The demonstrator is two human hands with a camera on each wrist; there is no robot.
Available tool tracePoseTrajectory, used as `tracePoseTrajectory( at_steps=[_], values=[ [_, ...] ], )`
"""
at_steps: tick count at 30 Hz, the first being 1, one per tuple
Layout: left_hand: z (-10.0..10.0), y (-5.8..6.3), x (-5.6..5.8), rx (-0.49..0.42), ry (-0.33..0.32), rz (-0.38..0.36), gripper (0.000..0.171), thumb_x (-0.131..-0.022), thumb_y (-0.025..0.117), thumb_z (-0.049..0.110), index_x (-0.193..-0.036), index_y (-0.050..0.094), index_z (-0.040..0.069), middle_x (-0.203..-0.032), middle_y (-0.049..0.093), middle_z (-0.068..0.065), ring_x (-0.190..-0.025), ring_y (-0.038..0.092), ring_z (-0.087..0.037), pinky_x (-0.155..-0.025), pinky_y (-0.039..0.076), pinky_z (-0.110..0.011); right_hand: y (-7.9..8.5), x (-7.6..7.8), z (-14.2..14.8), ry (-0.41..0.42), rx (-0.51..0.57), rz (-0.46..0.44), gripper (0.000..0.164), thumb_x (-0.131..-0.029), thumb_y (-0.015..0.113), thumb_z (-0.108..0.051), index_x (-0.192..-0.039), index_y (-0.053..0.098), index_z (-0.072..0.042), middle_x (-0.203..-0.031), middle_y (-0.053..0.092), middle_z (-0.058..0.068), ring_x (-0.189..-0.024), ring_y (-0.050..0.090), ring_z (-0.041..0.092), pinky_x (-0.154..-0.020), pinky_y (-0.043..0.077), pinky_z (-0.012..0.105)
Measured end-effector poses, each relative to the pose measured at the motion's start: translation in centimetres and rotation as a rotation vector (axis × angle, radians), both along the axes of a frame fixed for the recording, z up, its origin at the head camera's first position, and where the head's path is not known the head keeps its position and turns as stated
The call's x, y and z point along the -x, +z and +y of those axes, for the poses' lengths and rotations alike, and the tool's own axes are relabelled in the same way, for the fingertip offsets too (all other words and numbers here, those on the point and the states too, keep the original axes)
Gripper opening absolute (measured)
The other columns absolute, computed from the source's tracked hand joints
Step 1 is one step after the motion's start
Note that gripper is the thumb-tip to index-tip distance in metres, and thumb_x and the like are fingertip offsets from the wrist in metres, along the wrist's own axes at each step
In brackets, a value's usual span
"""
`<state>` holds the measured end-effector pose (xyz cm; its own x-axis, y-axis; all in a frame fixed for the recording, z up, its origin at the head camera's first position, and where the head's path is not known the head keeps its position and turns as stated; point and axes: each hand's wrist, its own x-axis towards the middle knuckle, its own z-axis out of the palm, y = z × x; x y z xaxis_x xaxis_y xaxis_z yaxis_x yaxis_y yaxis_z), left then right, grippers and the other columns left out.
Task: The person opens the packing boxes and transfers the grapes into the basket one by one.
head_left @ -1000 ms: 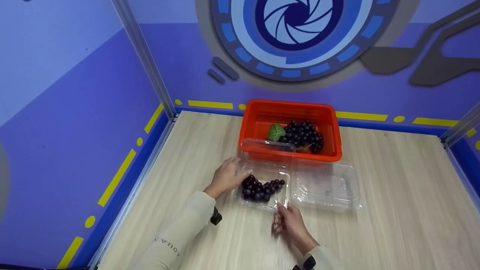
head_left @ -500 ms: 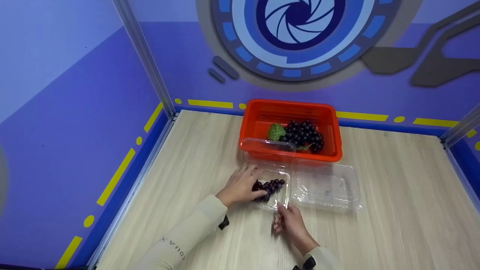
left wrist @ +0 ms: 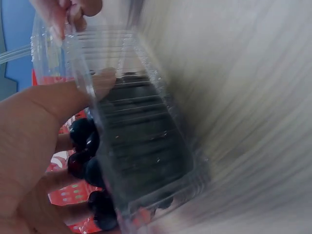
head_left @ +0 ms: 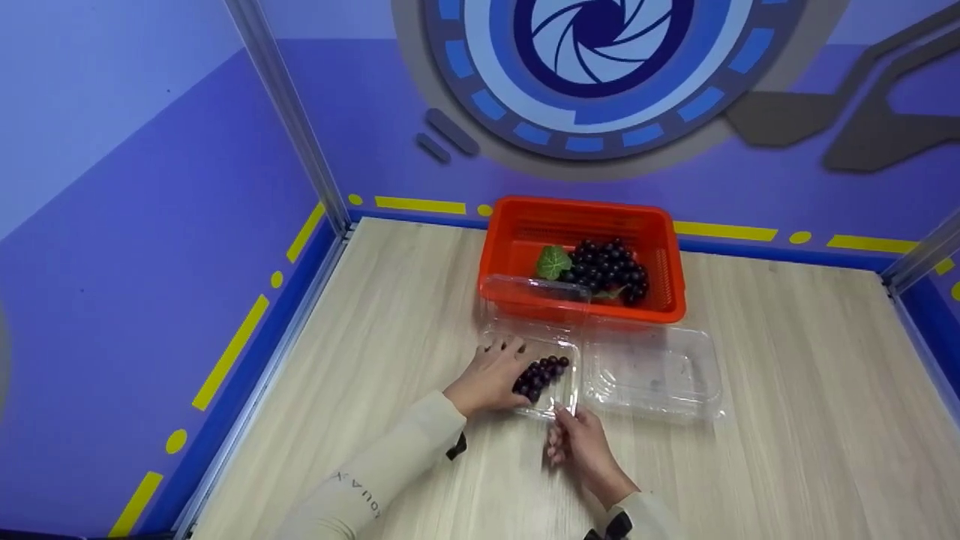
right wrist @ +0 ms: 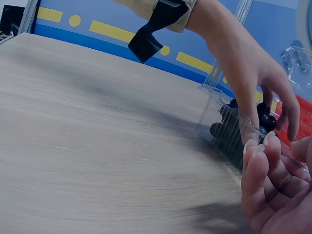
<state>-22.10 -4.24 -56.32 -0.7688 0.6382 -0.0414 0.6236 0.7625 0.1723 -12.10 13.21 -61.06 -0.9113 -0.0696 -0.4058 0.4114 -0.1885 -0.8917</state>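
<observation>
My left hand (head_left: 491, 381) reaches into a clear plastic clamshell box (head_left: 568, 390) and grips a bunch of dark grapes (head_left: 544, 373). In the left wrist view the fingers curl behind the grapes (left wrist: 87, 163) and the thumb dips inside the box wall. Part of the bunch lies hidden under the hand. At the box's front right corner, my right hand (head_left: 590, 452) pinches the rim between thumb and fingers. The box's lid (head_left: 536, 296) stands raised at the back, against the red basket.
A red plastic basket (head_left: 675, 296) stands behind the box, holding more dark grapes (head_left: 609, 268) and a green leaf (head_left: 553, 262). To the right sits another clear plastic container (head_left: 652, 375). Blue-purple panels wall the wooden table (head_left: 810, 390) at the back and sides.
My left hand has moved from the box's left rim rightward and down over the grapes, covering part of the bunch. The right hand keeps its hold on the rim.
</observation>
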Motion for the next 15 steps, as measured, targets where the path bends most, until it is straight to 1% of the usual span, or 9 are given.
tracePoseTrajectory(
  at_steps=[3,7,11,15],
  values=[
    [0.3,-0.4,0.0,0.01,-0.004,-0.008,0.081,-0.074,0.079,0.047,-0.144,0.044,0.025,-0.14,0.05,-0.008,-0.129,0.046,-0.035,-0.098,0.044,-0.059,0.1,0.0,0.0,-0.008,-0.004,-0.004,0.027,-0.103,0.044,-0.025,-0.083,0.044,-0.007,-0.058,0.052,-0.002,-0.047,0.054,0.011,-0.043,0.048,0.025],
    [0.7,-0.6,0.2,0.049,0.001,-0.004,0.071,-0.075,0.078,0.046,-0.138,0.052,0.024,-0.132,0.056,-0.006,-0.12,0.05,-0.031,-0.089,0.049,-0.054,0.1,0.0,0.1,0.0,0.002,-0.006,0.026,-0.103,0.044,-0.025,-0.085,0.044,-0.006,-0.059,0.053,-0.002,-0.047,0.055,0.011,-0.044,0.048,0.025],
    [1.3,-0.7,0.3,0.106,0.012,0.0,0.062,-0.076,0.076,0.043,-0.13,0.058,0.02,-0.122,0.061,-0.007,-0.111,0.053,-0.029,-0.081,0.05,-0.052,0.0,0.0,0.2,0.02,0.005,-0.008,0.026,-0.103,0.043,-0.025,-0.086,0.044,-0.006,-0.059,0.054,-0.001,-0.048,0.055,0.011,-0.045,0.048,0.025],
    [1.8,-0.7,0.2,0.125,0.02,0.024,0.057,-0.076,0.076,0.039,-0.126,0.061,0.017,-0.115,0.065,-0.006,-0.105,0.055,-0.027,-0.077,0.05,-0.051,0.0,0.0,0.2,0.02,-0.005,-0.009,0.026,-0.103,0.042,-0.025,-0.087,0.044,-0.005,-0.059,0.054,-0.002,-0.049,0.055,0.011,-0.045,0.049,0.026]
  ],
)
